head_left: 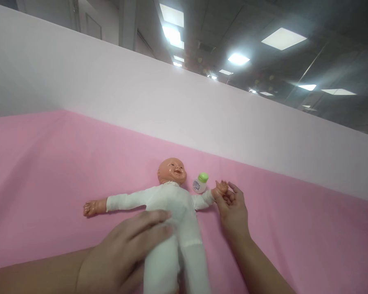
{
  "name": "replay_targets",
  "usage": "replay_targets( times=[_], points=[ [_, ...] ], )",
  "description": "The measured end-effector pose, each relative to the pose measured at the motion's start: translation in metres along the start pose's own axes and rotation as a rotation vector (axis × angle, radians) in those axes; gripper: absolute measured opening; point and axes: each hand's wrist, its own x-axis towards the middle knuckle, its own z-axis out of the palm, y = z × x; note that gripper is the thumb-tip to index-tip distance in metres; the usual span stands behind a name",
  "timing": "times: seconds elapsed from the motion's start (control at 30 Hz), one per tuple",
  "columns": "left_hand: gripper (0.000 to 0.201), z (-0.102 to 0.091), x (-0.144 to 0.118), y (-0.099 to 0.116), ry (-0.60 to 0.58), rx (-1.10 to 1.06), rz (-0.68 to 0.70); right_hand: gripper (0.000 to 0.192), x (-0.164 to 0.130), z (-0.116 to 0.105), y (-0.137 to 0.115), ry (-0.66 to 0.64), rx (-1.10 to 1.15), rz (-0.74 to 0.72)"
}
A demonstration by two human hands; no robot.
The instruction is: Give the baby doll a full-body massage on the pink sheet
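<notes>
Baby doll (pixel 176 204) lies on its back on the pink sheet (pixel 43 171), near the middle of the view, head toward the far white partition (pixel 110 90), legs toward the camera. Doll wears a white one-piece suit; bare head and bare hands show. Both doll arms spread out sideways, one pointing left across the sheet with its small hand lying on the sheet, the other pointing right.

Left hand (pixel 122 253) rests palm-down on the doll's torso and hip area, fingers (pixel 150 222) stretched flat and a little spread, lying over the white suit rather than curled around it. Touching, no closed grip visible. Forearm comes in from the lower left edge.

Right hand (pixel 233 208) is at the doll's right-pointing hand, fingers partly curled around it, thumb side toward the doll; it holds the doll's small hand lightly between finger and thumb. Exact pinch is partly hidden by the doll's own fingers. Forearm runs in from the lower right.

Small white bottle (pixel 200 183) with a green cap and a blue-printed label stands on the sheet just beside the doll's head, between head and the held doll hand, leaning slightly. Print too small to read. Not touched by either hand.

Above the partition: dark ceiling with lit square light panels (pixel 283 38). Lower part of the doll's legs is blurred near the bottom edge.
</notes>
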Motion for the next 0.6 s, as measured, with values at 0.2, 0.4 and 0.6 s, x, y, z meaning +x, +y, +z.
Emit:
replay_targets(
  times=[0.2, 0.4, 0.6],
  points=[
    [0.055, 0.014, 0.014, -0.032, -0.075, -0.084, -0.341, 0.033, -0.034, 0.024, -0.017, -0.252, -0.286, -0.348],
    [0.054, 0.018, 0.016, -0.042, -0.146, -0.131, -0.328, 0.041, -0.039, 0.031, -0.010, -0.460, -0.388, -0.547],
    [0.061, 0.005, 0.010, -0.019, -0.106, -0.173, -0.110, 0.048, -0.025, 0.021, -0.007, -0.358, -0.098, -0.200]
  ],
)
